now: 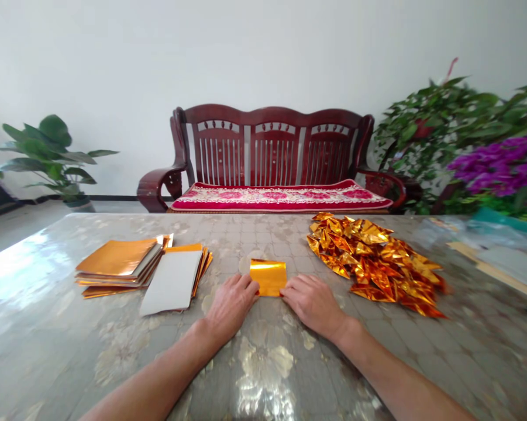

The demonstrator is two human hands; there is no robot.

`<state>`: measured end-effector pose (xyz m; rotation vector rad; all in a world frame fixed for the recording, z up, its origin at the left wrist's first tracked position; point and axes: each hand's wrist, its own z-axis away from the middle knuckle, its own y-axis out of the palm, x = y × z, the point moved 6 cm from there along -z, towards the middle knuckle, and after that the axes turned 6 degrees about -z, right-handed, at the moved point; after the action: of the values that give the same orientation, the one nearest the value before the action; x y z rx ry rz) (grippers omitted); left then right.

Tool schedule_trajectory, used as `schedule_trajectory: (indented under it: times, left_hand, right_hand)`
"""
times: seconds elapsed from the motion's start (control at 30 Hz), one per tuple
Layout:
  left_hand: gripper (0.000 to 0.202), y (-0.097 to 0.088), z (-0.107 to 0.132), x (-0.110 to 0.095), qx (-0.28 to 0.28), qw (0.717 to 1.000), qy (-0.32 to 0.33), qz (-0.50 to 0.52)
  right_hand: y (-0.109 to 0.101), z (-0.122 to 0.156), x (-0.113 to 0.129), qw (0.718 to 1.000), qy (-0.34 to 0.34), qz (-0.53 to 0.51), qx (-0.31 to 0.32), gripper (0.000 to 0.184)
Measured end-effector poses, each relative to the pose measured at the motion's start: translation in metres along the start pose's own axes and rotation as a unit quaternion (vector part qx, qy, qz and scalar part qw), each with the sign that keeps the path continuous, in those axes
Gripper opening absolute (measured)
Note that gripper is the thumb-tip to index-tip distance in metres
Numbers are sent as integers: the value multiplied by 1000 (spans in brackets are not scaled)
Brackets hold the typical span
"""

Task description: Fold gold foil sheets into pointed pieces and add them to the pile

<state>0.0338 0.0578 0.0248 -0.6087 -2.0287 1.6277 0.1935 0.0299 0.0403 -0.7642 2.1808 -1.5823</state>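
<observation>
A small sheet of gold foil paper (268, 276) lies on the table in front of me, its upper edge curling slightly. My left hand (233, 301) pinches its lower left corner, fingers closed. On the opposite side, my right hand (312, 304) has its fingers closed at the lower right corner. Left of my hands are a stack of gold foil sheets (116, 257) and a second pile with a pale sheet (173, 278) face up. To the right lies a heap of folded gold foil pieces (372, 257), pointed and shiny.
The table (263, 362) has a glossy flower-patterned cover. At its right edge lie clear plastic wrapping (504, 234) and pale flat sheets (509, 263). Beyond the table stands a dark red wooden bench (272, 155), with potted plants (57, 155) and purple flowers (502, 164) to either side.
</observation>
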Motion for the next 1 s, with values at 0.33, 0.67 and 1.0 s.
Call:
schedule_trajectory:
  times: [0.33, 0.67, 1.0]
  left_hand:
    - [7, -3, -5, -8, -7, 998, 43, -48]
    - [24, -7, -4, 8, -78, 995, -45, 54]
    - [42, 2, -7, -5, -22, 853, -148, 501]
  right_hand:
    - [3, -4, 1, 997, 16, 60, -39, 18]
    - [-16, 0, -10, 974, 43, -65, -215, 22]
    - [-15, -7, 23, 972, 6, -142, -187, 48]
